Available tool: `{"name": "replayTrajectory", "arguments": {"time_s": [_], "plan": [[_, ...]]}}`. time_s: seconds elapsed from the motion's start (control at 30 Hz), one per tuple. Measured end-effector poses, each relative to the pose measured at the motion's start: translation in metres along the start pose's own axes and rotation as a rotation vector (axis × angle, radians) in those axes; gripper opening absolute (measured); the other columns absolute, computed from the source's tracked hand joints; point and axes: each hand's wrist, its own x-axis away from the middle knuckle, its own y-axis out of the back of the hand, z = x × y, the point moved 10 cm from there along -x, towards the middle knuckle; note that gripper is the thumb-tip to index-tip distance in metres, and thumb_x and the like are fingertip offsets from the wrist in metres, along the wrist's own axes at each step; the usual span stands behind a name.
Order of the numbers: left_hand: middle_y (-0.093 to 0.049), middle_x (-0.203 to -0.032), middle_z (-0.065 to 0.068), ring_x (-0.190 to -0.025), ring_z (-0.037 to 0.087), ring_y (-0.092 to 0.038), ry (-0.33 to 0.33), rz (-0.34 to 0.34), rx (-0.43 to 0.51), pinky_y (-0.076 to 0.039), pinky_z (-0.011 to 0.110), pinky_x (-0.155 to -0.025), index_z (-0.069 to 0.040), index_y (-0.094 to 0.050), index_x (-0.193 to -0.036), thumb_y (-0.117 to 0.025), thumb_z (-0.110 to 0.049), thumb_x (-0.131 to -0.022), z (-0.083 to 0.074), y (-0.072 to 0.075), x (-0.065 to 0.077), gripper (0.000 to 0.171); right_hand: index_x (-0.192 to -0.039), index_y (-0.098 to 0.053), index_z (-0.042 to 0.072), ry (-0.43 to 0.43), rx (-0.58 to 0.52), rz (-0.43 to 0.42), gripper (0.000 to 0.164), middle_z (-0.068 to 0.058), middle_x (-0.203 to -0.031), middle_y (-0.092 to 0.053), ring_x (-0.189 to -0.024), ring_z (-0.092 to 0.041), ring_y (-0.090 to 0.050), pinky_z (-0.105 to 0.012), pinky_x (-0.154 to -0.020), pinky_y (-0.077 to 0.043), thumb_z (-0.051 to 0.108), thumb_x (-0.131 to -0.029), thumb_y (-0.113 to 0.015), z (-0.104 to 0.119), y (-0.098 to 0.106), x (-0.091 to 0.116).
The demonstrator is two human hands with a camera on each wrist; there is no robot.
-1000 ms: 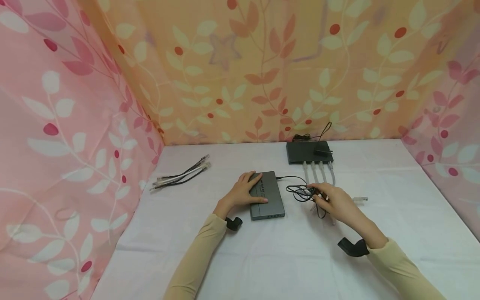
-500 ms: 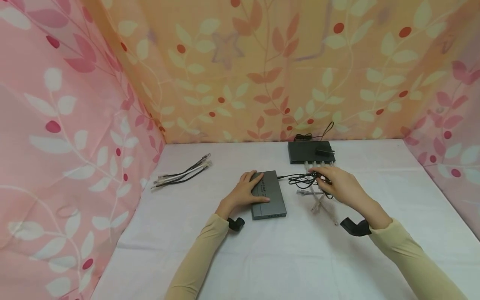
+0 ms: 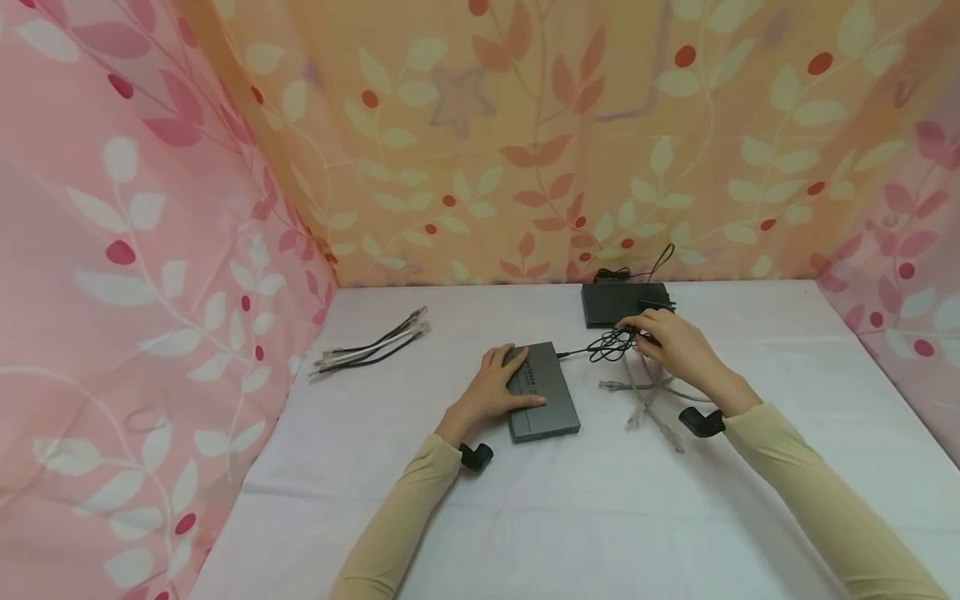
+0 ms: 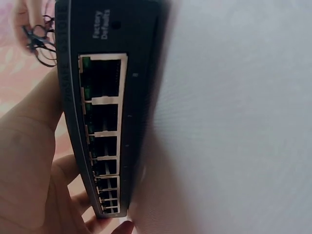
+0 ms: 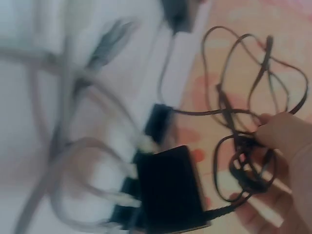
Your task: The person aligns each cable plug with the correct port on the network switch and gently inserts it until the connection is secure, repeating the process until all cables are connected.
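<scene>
One switch (image 3: 553, 387) well inside tabletop (image 3: 570, 517) side edges

a cable bundle (image 3: 372, 351) lies left of the near box (image 3: 551, 389), the far box (image 3: 615, 305) behind.

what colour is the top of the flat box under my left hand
The flat box is grey on top; the head view shows it best.
</scene>
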Motion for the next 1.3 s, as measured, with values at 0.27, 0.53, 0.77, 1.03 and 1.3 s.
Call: {"name": "replayTrajectory", "arguments": {"time_s": [0.27, 0.53, 0.77, 1.03, 1.3], "plan": [[-0.011, -0.154, 0.005, -0.141, 0.027, -0.009, -0.004, 0.001, -0.008, -0.032, 0.047, -0.105, -0.027, -0.017, -0.149, -0.061, -0.069, -0.073, -0.002, -0.004, -0.001, 0.097, -0.113, -0.065, 0.014, 0.084, 0.017, -0.005, 0.031, -0.006, -0.1, -0.062, -0.086, -0.023, -0.054, -0.042, -0.071, -0.046, 0.007, -0.083, -0.066, -0.01, -0.027, 0.018], [-0.01, -0.154, 0.005, -0.141, 0.026, -0.008, -0.02, 0.009, 0.001, -0.034, 0.047, -0.103, -0.029, -0.015, -0.149, -0.059, -0.07, -0.073, -0.001, -0.005, -0.003, 0.097, -0.109, -0.066, 0.014, 0.106, 0.031, -0.007, 0.029, -0.005, -0.097, -0.06, -0.083, -0.024, -0.055, -0.042, -0.066, -0.044, 0.005, -0.082, -0.065, -0.018, -0.029, 0.034], [-0.004, -0.156, 0.004, -0.142, 0.026, -0.002, -0.107, 0.1, 0.068, -0.026, 0.051, -0.107, -0.029, -0.012, -0.149, -0.062, -0.065, -0.074, 0.006, -0.007, -0.004, 0.097, -0.12, -0.061, 0.01, 0.087, -0.01, 0.065, 0.039, -0.009, -0.105, -0.06, -0.086, -0.025, -0.058, -0.047, -0.07, -0.046, 0.004, -0.081, -0.064, -0.01, -0.027, 0.04], [0.003, -0.156, 0.009, -0.142, 0.03, 0.002, -0.234, 0.262, 0.144, -0.017, 0.053, -0.11, -0.021, -0.012, -0.15, -0.081, -0.045, -0.066, 0.011, -0.004, -0.003, 0.112, -0.119, -0.062, 0.009, 0.074, -0.049, 0.148, 0.038, -0.012, -0.11, -0.06, -0.095, -0.031, -0.06, -0.049, -0.077, -0.047, 0.003, -0.082, -0.065, -0.001, -0.038, 0.055], [0.004, -0.156, 0.009, -0.142, 0.03, 0.003, -0.264, 0.286, 0.217, -0.016, 0.056, -0.109, -0.02, -0.013, -0.15, -0.084, -0.037, -0.064, 0.013, 0.002, 0.003, 0.113, -0.12, -0.061, 0.005, 0.098, -0.131, 0.03, 0.038, -0.015, -0.119, -0.057, -0.106, -0.033, -0.055, -0.053, -0.086, -0.043, 0.009, -0.082, -0.067, 0.045, -0.033, 0.052]]}}
